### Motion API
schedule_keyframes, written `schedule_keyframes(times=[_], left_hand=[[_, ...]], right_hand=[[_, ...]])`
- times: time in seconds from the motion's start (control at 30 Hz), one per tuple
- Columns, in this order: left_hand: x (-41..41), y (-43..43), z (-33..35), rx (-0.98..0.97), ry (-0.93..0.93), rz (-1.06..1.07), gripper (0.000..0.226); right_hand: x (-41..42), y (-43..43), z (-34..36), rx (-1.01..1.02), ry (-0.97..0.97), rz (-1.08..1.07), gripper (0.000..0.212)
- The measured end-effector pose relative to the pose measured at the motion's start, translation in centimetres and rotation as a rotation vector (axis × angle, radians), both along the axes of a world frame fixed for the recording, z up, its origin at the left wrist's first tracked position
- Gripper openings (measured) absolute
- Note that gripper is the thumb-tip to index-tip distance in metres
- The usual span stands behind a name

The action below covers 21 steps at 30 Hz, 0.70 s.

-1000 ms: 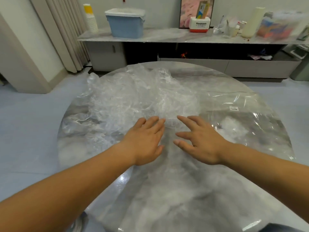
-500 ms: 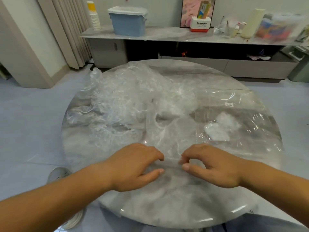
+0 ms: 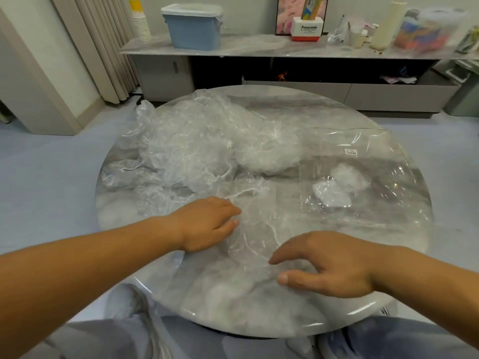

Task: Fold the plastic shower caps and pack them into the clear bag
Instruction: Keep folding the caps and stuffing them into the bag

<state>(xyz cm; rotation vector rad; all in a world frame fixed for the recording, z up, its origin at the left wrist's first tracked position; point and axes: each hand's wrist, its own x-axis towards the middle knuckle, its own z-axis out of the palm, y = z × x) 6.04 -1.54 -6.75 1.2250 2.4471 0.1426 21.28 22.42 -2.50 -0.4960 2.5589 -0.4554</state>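
One clear shower cap [image 3: 255, 229] lies spread flat on the round marble table [image 3: 259, 330], near the front edge between my hands. My left hand [image 3: 207, 224] rests on its left side, with fingers curled and pinching the plastic. My right hand [image 3: 324, 263] hovers over the cap's near right edge with fingers apart and nothing in them. A heap of crumpled shower caps [image 3: 197, 149] covers the table's far left. At the right lies the clear bag [image 3: 383, 161], flat, with a white label and folded caps [image 3: 334, 190] inside.
Behind the table runs a low sideboard [image 3: 259, 51] carrying a blue lidded bin [image 3: 193, 27], a stack of paper cups [image 3: 140, 19], a Panasonic box [image 3: 307, 28] and other clutter. Curtains [image 3: 103, 47] hang at the back left. My knees [image 3: 363, 340] are at the near rim.
Both hands reached into the heap, then drew one cap toward the front edge. Since then the hands have moved apart over it, and my right hand has let go and spread its fingers.
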Motion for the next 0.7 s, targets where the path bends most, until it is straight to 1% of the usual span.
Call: schedule_keyframes(times=[0.1, 0.17, 0.23, 0.27, 0.33, 0.4, 0.47, 0.53, 0.57, 0.63, 0.7], left_hand=[[0.6, -0.6, 0.9, 0.06, 0.041, -0.031, 0.062], [1.1, -0.7, 1.7, 0.153, 0.031, -0.029, 0.052], [1.3, -1.1, 2.5, 0.249, 0.069, -0.148, 0.038], [1.4, -1.3, 2.7, 0.274, 0.072, -0.214, 0.034], [1.7, -1.9, 2.7, 0.236, 0.028, -0.276, 0.035], [2.2, -2.3, 2.3, 0.106, -0.03, -0.279, 0.047], [2.4, -2.5, 1.7, -0.03, -0.048, -0.266, 0.064], [2.1, -2.7, 1.3, -0.083, -0.037, -0.255, 0.071], [2.0, -2.9, 1.3, -0.082, -0.018, -0.252, 0.073], [2.1, -3.3, 1.3, -0.053, 0.023, -0.246, 0.074], [2.6, -3.5, 1.6, -0.041, 0.036, -0.244, 0.072]], right_hand=[[-1.0, 1.0, 0.8, -0.171, 0.135, -0.137, 0.05], [-1.6, 1.7, 0.8, -0.299, 0.222, -0.252, 0.051], [-2.4, 2.1, 0.9, -0.368, 0.24, -0.327, 0.055], [-2.8, 2.0, 0.9, -0.373, 0.227, -0.343, 0.057], [-3.3, 1.6, 0.7, -0.345, 0.214, -0.351, 0.06], [-3.3, 1.1, -0.1, -0.267, 0.227, -0.324, 0.062], [-2.7, 0.4, -1.1, -0.163, 0.172, -0.274, 0.07], [-2.2, 0.1, -1.8, -0.065, 0.07, -0.276, 0.08], [-2.2, 0.1, -2.1, -0.046, 0.036, -0.32, 0.082], [-2.6, -0.1, -2.3, -0.091, 0.013, -0.436, 0.074], [-3.4, -0.4, -2.4, -0.133, -0.001, -0.482, 0.064]])
